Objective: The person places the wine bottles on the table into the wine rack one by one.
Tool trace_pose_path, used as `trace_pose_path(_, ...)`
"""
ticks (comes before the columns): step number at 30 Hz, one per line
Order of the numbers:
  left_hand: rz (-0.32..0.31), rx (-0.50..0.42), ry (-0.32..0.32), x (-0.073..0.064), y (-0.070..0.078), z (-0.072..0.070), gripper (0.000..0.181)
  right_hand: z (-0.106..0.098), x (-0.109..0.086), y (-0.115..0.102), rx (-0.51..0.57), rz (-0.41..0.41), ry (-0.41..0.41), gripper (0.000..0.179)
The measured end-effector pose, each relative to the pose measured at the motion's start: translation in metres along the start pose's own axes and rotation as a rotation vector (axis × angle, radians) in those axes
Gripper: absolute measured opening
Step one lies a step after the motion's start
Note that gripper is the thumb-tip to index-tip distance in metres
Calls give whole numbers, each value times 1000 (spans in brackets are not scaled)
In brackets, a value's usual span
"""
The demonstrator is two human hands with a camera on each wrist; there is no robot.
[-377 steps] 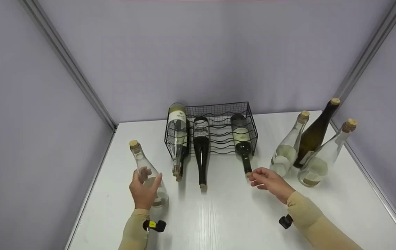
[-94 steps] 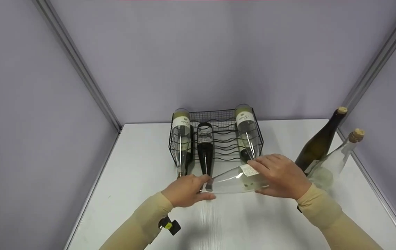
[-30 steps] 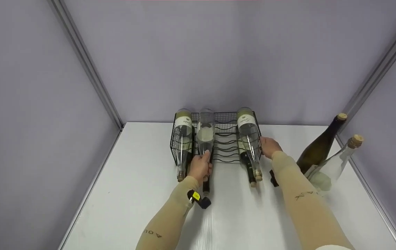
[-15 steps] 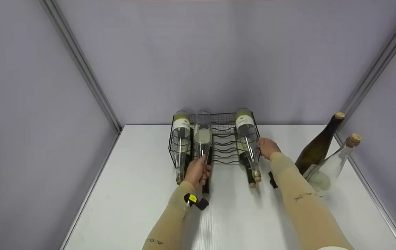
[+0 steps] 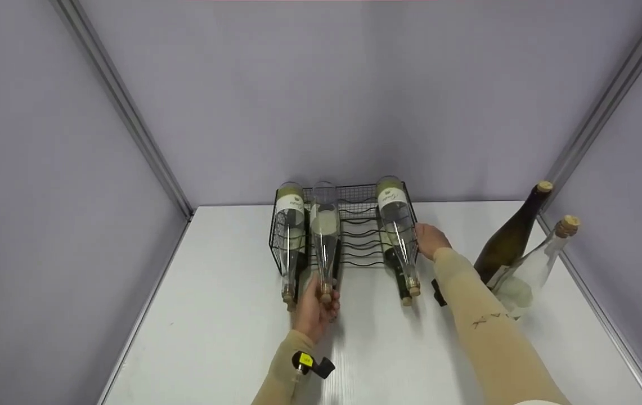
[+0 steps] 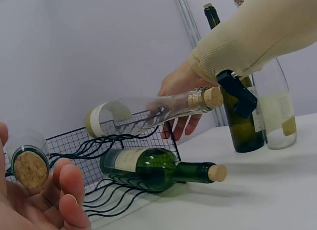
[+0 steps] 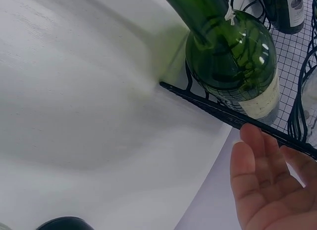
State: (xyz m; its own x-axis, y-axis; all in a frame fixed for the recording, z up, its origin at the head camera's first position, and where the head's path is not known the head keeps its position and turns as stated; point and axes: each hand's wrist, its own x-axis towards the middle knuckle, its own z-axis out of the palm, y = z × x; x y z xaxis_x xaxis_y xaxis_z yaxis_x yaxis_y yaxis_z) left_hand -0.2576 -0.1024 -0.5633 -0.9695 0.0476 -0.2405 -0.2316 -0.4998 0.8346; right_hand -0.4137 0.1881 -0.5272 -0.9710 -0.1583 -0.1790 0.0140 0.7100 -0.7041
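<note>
A black wire wine rack (image 5: pixel 361 246) holds corked bottles lying neck-forward on two levels. On top lies a middle clear bottle (image 5: pixel 325 225), its cork facing me. My left hand (image 5: pixel 310 315) cups loosely beneath that bottle's neck; in the left wrist view its curled fingers (image 6: pixel 72 183) stand around the cork (image 6: pixel 30 169) with a gap. My right hand (image 5: pixel 432 241) is at the rack's right side, relaxed fingers (image 7: pixel 253 138) touching the wire edge. A right-hand clear bottle (image 5: pixel 395 216) lies above a green bottle (image 6: pixel 153 168). A left clear bottle (image 5: pixel 291 225) covers most of a dark one.
To the right of the rack, a dark brown bottle (image 5: pixel 503 247) and a clear bottle (image 5: pixel 529 275) stand upright on the white table (image 5: pixel 202 315), behind my right forearm. Grey walls enclose the table at the back and sides.
The middle clear bottle has gone from both hands onto the rack's top level. My left hand has slid forward along its neck and loosened beneath it; the right hand stays at the rack's side.
</note>
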Motion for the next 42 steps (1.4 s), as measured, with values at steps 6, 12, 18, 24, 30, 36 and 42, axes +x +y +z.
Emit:
trace_pose_path(6, -39, -93, -35, -3, -6, -5, 51, 0, -1, -1, -3, -2, -1, 57)
trace_pose_path(12, -44, -155, -44, -2, -5, -4, 44, -1, 0, 1, -9, -7, 0, 58)
trace_pose_path(18, -46, -110, -39, -3, -3, -4, 39, 0, 0, 1, -21, -22, 7, 57)
trace_pose_path(24, -26, -21, 27, -2, -1, -2, 30, 0, 2, 1, -22, -15, 24, 57)
trace_pose_path(30, -22, 127, 93, -3, -1, 0, 41, 1, 1, 2, -4, -4, 14, 55)
trace_pose_path(36, -39, 61, 61, -2, -3, 0, 42, 0, 0, 0, 16, 10, 8, 56)
trace_pose_path(42, -50, -115, -25, -3, -5, -1, 40, 0, -1, -1, 17, 0, 1, 59)
